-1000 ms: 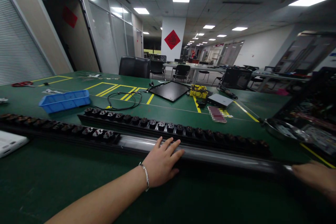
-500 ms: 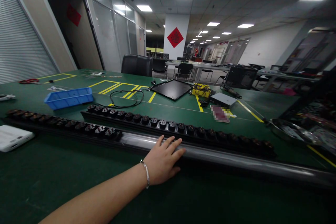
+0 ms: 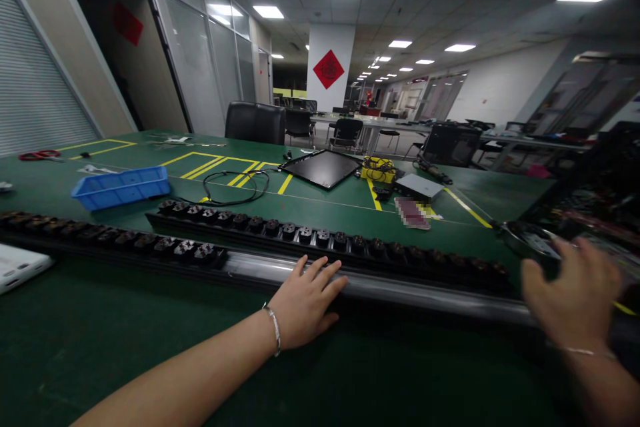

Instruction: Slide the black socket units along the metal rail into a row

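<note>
Resting flat on the long metal rail [image 3: 400, 292], the left hand [image 3: 303, 307] has its fingers [image 3: 324, 273] a little spread and laid over the rail's near edge, with the palm down on the green desk [image 3: 150, 347]. The right hand [image 3: 575, 300] is raised near the rail's right end, its fingers [image 3: 597, 267] spread wide and holding nothing (it is blurred, so I cannot tell if it touches the rail). I judge the step in hand as steadying the rail with one hand. To shift so long a piece would call for a grip from both hands, well apart. Just beyond the left fingers lies a black socket strip [image 3: 320, 238], with a second strip [image 3: 115, 238] to their left. Farther beyond are a blue tray [image 3: 120, 187], a looped cable [image 3: 235, 188] and a black panel [image 3: 323, 168].
</note>
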Demonstrator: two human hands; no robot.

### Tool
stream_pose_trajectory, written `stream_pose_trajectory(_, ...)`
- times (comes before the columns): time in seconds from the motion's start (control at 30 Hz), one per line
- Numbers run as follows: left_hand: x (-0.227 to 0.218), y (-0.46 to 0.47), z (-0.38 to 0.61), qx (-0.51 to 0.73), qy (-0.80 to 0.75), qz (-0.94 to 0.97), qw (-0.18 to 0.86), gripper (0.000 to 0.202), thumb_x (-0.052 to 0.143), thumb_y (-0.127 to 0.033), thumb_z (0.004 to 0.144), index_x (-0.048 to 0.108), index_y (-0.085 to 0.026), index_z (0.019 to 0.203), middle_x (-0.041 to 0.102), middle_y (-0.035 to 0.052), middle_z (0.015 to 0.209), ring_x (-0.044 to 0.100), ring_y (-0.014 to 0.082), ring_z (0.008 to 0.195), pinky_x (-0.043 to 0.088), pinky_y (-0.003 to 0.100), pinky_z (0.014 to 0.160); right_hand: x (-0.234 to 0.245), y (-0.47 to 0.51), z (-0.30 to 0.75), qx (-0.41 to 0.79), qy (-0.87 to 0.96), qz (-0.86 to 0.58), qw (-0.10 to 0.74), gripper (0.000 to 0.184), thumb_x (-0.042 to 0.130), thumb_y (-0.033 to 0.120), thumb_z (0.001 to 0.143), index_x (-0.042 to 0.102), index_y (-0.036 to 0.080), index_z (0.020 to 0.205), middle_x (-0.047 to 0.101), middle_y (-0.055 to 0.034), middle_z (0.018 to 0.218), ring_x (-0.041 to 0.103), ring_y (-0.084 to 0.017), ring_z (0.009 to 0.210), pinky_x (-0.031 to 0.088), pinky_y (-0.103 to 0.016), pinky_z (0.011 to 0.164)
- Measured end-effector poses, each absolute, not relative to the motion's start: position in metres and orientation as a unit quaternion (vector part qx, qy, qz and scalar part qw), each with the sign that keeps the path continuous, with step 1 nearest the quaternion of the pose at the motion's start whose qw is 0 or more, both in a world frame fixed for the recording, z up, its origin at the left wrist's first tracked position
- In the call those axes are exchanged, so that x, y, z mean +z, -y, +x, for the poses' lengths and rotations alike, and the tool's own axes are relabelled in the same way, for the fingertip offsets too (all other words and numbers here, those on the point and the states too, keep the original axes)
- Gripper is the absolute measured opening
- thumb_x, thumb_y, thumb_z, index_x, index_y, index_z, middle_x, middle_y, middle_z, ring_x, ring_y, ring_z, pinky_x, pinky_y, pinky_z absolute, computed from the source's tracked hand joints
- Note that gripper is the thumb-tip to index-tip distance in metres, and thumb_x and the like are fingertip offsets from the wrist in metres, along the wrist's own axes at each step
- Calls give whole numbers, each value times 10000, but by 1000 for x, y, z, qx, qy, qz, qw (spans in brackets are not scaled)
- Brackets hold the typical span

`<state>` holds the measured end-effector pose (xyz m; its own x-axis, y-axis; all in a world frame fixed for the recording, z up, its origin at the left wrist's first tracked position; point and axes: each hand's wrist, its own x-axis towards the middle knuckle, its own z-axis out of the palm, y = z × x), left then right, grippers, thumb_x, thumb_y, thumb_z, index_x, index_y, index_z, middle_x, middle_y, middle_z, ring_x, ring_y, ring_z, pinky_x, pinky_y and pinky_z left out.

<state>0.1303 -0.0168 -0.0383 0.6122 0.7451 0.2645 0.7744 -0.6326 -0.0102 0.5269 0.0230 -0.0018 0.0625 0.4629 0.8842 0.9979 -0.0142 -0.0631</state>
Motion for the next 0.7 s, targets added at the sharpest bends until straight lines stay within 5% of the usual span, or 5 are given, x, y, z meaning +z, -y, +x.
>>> stream_pose_trajectory(0.17,-40,17,130,-126,424,-895,63,602,483,-479,839,325,-233,1366,337,61,1465,301,290,1320,239,535,1066,-23,5,385,-230,832,-427,269,535,397,286,884,328,136,1393,346,-112,1416,260,-240,1331,273,-440,1073)
stream_pose_trajectory(0.33,-42,16,130,-127,423,-895,65,587,485,-481,837,352,-229,1350,332,58,1468,294,295,1325,235,548,1065,-52,28,348,-202,882,-400,147,487,466,263,851,432,223,1335,271,-40,1466,203,-269,1350,260,-467,1058)
stream_pose_trajectory(0.7,-15,10,105,-61,470,-880,14,547,405,-491,876,373,-230,1356,363,58,1453,329,247,1324,288,451,1068,-54,26,350,-162,876,-428,150,408,445,258,863,492,255,1268,327,-12,1440,287,-257,1313,267,-476,1043)
